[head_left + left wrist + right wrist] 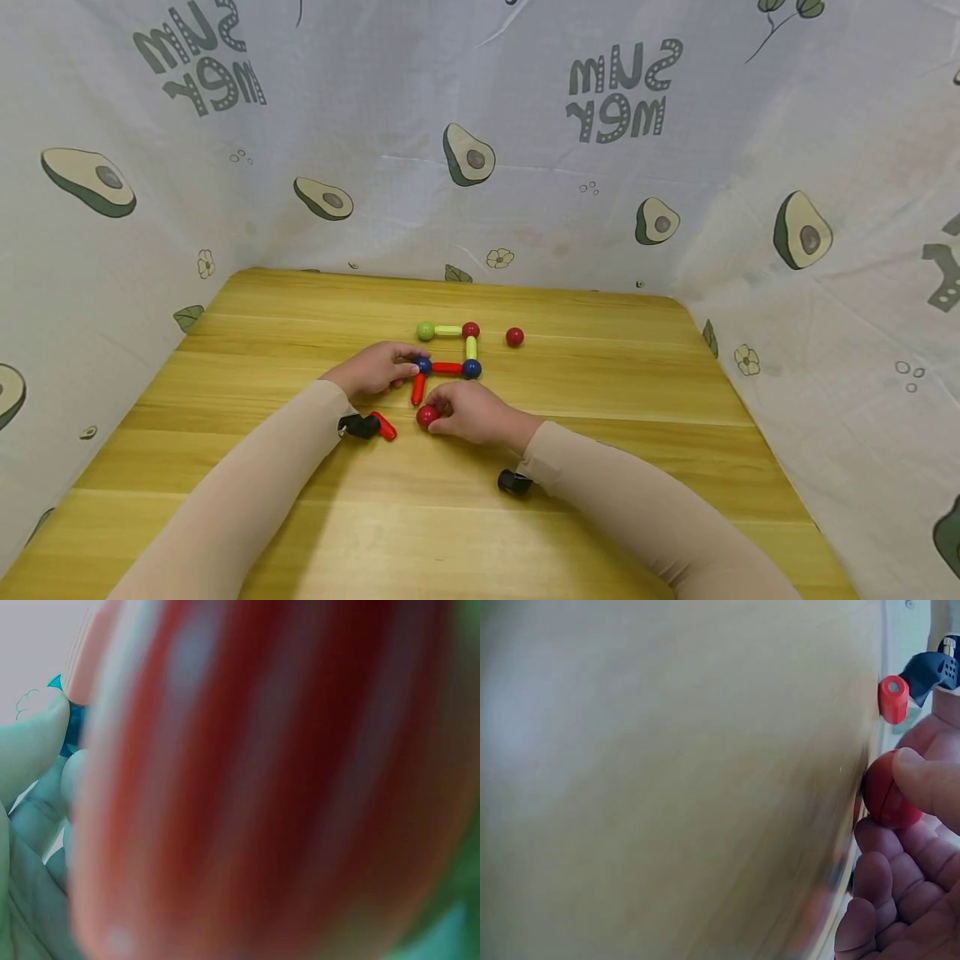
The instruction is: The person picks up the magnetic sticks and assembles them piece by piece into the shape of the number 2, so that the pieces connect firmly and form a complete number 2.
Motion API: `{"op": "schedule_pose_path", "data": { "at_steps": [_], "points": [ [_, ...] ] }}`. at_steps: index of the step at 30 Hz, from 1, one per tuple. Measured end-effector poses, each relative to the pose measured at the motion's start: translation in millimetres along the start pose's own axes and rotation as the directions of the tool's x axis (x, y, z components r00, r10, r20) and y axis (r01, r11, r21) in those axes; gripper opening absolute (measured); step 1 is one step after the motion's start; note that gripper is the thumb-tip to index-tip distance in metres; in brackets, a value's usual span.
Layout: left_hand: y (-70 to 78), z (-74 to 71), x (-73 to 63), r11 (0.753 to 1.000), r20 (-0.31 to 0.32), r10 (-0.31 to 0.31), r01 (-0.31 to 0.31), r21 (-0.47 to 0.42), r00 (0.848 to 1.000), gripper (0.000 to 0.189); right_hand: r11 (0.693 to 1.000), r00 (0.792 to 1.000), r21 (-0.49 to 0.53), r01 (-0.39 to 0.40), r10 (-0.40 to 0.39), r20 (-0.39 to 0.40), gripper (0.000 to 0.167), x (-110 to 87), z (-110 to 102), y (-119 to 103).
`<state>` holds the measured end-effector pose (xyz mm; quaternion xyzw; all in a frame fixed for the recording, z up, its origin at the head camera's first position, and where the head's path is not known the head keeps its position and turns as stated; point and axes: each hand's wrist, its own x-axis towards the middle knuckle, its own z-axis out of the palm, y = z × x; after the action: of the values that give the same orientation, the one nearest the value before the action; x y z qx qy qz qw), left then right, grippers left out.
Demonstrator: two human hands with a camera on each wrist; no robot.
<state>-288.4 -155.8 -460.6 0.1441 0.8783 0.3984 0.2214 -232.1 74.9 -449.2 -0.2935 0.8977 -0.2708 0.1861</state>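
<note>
In the head view my left hand [375, 368] pinches a blue ball [423, 366] at the left corner of a ball-and-rod figure. From that ball one red rod [447, 368] runs right to a second blue ball [471, 368], and another red rod [417, 389] points toward me. My right hand [472, 412] holds a red ball [427, 416] between thumb and fingers, just below that rod's near end and apart from it. A loose red rod [386, 426] lies by my left wrist; a blurred red rod [262, 780] fills most of the left wrist view.
The figure continues with a yellow-green rod [471, 347], a red ball [470, 330], another yellow-green rod [448, 331] and a green ball [426, 331]. A separate red ball [514, 337] sits to its right on the wooden table [600, 375]. Patterned cloth [525, 217] surrounds the table.
</note>
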Motion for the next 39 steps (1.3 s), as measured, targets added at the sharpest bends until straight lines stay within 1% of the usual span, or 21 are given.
{"op": "schedule_pose_path", "data": {
  "at_steps": [6,14,26,39],
  "points": [
    [3.8,0.2,-2.9,1.000,-0.011,0.000,0.000,0.013,1.000,0.037,1.000,1.000,-0.011,0.012,-0.012,-0.019,0.027,1.8,2.9,-1.9],
    [0.4,0.2,-1.3,1.000,-0.011,0.012,-0.011,0.004,1.000,0.037,1.000,0.999,-0.011,0.000,0.000,-0.037,0.025,3.7,3.7,-5.8],
    [1.8,0.3,-0.6,1.000,-0.012,-0.011,0.011,-0.009,1.000,0.037,1.000,0.999,-0.007,-0.012,0.012,-0.050,0.024,4.4,5.8,-7.3],
    [1.1,0.6,-0.7,1.000,-0.010,-0.004,0.003,-0.011,1.000,0.037,0.999,0.998,-0.024,-0.021,0.020,-0.060,0.023,6.0,7.9,-9.1]
  ]
}}
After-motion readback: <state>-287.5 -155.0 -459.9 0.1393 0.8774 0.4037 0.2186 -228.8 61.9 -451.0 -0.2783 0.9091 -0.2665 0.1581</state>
